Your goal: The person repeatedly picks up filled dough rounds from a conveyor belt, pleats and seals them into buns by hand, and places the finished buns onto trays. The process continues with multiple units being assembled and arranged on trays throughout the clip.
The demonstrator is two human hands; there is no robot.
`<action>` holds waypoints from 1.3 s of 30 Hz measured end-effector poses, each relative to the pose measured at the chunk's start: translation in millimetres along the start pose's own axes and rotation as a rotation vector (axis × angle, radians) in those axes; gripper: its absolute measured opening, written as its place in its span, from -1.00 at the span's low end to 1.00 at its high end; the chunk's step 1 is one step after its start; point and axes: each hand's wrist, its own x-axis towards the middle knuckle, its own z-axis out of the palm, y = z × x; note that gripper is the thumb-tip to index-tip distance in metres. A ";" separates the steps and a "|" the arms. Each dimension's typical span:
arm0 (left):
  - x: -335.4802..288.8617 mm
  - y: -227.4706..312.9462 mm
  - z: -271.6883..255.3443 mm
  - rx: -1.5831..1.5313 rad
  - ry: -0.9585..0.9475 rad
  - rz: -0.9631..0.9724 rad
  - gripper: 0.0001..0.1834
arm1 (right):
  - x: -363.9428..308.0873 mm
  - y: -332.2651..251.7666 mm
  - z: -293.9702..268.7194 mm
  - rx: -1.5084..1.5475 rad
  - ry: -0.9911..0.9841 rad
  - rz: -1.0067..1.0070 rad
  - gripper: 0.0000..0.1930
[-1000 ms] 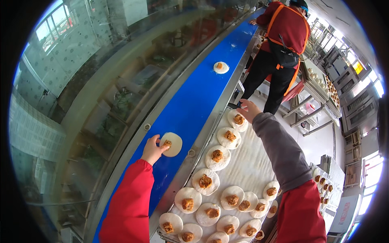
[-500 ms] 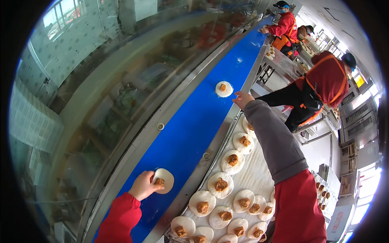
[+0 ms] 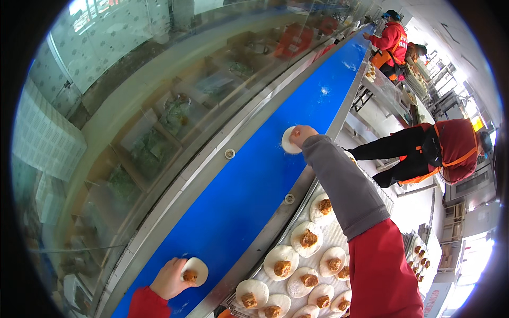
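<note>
At the lower left, over the blue conveyor belt (image 3: 222,212), my left hand (image 3: 168,280) pinches the left edge of a round dough wrapper (image 3: 199,264) with a lump of brown filling on it. My right hand (image 3: 304,134) reaches across the belt farther up, its fingers closed at the right edge of another pale dough wrapper (image 3: 289,142). That hand covers most of this wrapper's middle, so its filling is hidden. Right of the belt, several filled dough wrappers (image 3: 307,238) lie in rows on a tray, partly behind my right forearm.
A metal rail (image 3: 289,199) edges the belt beside the tray. Left of the belt stands a clear panel with bins of green stuff (image 3: 177,111) behind it. One person (image 3: 450,151) bends over at the right; another person (image 3: 389,42) works at the belt's far end.
My right hand has come onto the far wrapper, which lay apart from it before. My left hand has shifted down and left in the picture, keeping its wrapper. The view has shifted somewhat.
</note>
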 end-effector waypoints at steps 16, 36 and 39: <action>-160.1 -58.0 40.7 -0.509 0.011 -0.527 -0.47 | -90.3 -96.6 29.0 -0.147 -0.526 -0.278 -0.32; -60.5 118.6 21.0 -1.525 -0.089 -0.106 -0.40 | -315.9 120.4 -4.6 0.543 -0.263 -0.043 -0.39; -32.6 171.7 19.0 -1.458 -0.209 -0.107 -0.48 | -326.4 119.0 4.3 0.134 0.101 -0.210 -0.32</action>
